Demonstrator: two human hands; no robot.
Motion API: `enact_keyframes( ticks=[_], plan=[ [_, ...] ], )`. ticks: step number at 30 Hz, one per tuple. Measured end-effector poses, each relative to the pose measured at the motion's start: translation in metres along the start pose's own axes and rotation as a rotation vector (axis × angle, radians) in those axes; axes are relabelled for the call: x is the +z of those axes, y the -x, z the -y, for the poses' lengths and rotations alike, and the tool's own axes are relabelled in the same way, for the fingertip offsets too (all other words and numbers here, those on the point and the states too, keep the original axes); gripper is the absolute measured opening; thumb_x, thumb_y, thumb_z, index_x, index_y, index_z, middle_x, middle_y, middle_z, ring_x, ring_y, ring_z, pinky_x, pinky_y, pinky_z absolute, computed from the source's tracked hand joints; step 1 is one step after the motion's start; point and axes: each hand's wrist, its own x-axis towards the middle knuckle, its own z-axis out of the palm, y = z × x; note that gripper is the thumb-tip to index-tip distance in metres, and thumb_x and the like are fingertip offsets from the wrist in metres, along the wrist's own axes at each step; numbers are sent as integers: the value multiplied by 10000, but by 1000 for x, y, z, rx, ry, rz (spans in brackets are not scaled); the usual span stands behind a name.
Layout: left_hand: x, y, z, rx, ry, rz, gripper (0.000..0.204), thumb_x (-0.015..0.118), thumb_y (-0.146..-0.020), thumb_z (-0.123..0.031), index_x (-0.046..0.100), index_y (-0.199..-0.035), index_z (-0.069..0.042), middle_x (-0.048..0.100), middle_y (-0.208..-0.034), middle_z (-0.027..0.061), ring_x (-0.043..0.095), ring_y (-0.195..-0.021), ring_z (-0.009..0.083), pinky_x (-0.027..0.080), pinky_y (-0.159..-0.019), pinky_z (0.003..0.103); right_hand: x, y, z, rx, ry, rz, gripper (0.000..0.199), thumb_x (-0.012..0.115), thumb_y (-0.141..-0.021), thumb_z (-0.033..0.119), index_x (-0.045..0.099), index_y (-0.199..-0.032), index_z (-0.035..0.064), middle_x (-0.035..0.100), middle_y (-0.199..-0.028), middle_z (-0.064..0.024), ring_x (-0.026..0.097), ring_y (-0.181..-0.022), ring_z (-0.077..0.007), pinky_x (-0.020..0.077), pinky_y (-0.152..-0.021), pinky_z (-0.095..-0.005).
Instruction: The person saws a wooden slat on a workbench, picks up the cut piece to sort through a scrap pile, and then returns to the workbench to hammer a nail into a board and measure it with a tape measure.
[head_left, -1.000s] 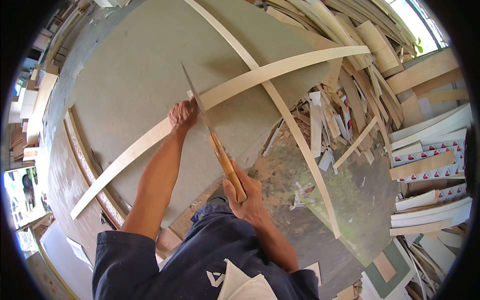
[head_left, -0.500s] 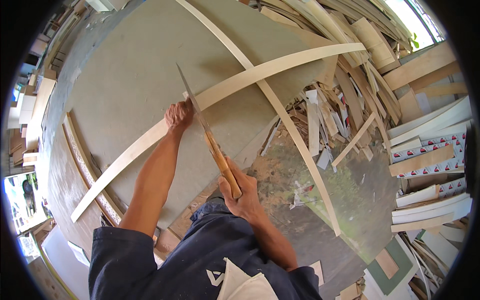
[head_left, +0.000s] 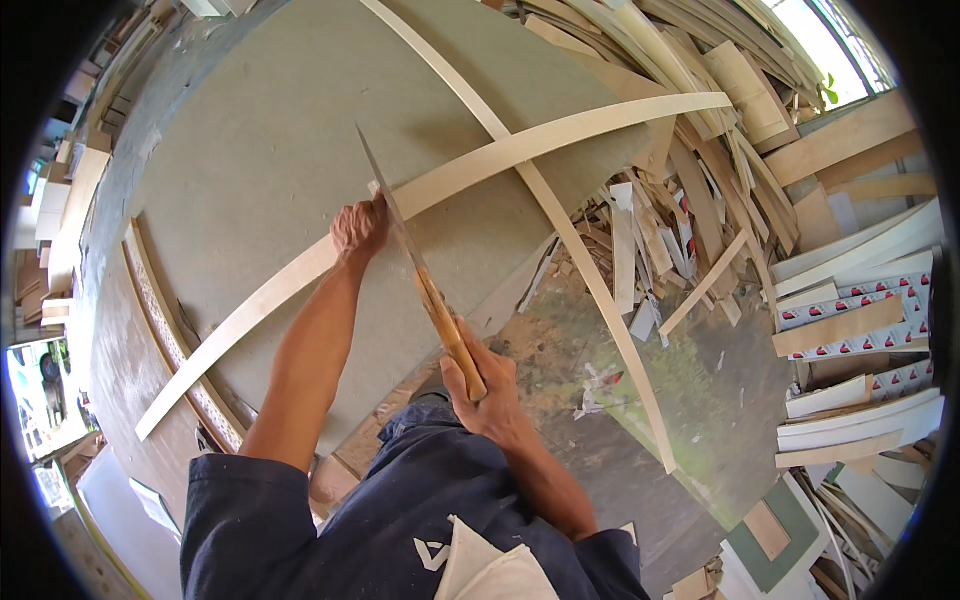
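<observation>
My left hand [head_left: 361,229] is closed around a long pale wooden strip [head_left: 270,290], near its middle. The strip runs from lower left to upper right. In my right hand [head_left: 484,384] is the wooden handle [head_left: 446,330] of a handsaw, gripped near its end. The saw blade [head_left: 391,208] lies across the strip just right of my left hand, its tip pointing away from me. Where the teeth meet the wood cannot be made out. A second pale strip [head_left: 580,235] crosses the first farther right, and its near end reaches past the board toward the floor.
Under the strips is a large grey-green board [head_left: 270,150]. A narrow curved piece [head_left: 165,320] lies along its left side. Wood offcuts [head_left: 640,240] are heaped at the right, with stacked boards [head_left: 850,340] beyond. Long planks [head_left: 690,60] pile up at the far right.
</observation>
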Motion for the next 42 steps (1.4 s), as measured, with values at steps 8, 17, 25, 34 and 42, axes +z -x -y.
enact_keyframes(
  ticks=[8, 17, 25, 34, 42],
  plan=[
    [-10, 4, -9, -93, 3, 112, 683, 309, -1008, -541, 741, -877, -29, 680, -924, 274, 638, -945, 456, 490, -885, 509, -69, 109, 42, -17, 133, 43, 553, 636, -876, 60, 474, -1384, -86, 691, -1031, -230, 720, -826, -328, 548, -698, -331],
    [-1, 1, 6, -60, -2, 66, 675, 312, -1006, -549, 749, -902, -43, 685, -940, 267, 644, -954, 452, 491, -893, 507, -1, 9, 5, 66, -22, 1, 540, 649, -881, 73, 489, -1381, -51, 656, -836, -194, 659, -646, -285, 509, -609, -338],
    [-10, 4, -7, -74, 4, 88, 681, 312, -1012, -537, 739, -873, -25, 677, -944, 285, 645, -948, 452, 489, -884, 514, -59, 98, 34, 24, 189, 49, 564, 653, -872, 74, 474, -1382, -88, 702, -1003, -230, 725, -814, -317, 556, -713, -350],
    [-7, 1, -1, -78, 14, 46, 691, 315, -1013, -542, 741, -860, -20, 671, -933, 297, 645, -939, 455, 489, -876, 510, -16, 39, 15, 1, 99, 19, 561, 644, -881, 74, 464, -1388, -82, 667, -828, -185, 667, -641, -274, 516, -603, -331],
    [-3, 4, -5, -58, 36, 53, 682, 327, -1013, -537, 728, -847, -11, 674, -924, 284, 642, -928, 462, 490, -857, 514, -39, 60, 17, -8, 112, 55, 566, 645, -875, 63, 461, -1391, -80, 683, -922, -209, 670, -654, -295, 531, -621, -326]
  ],
)
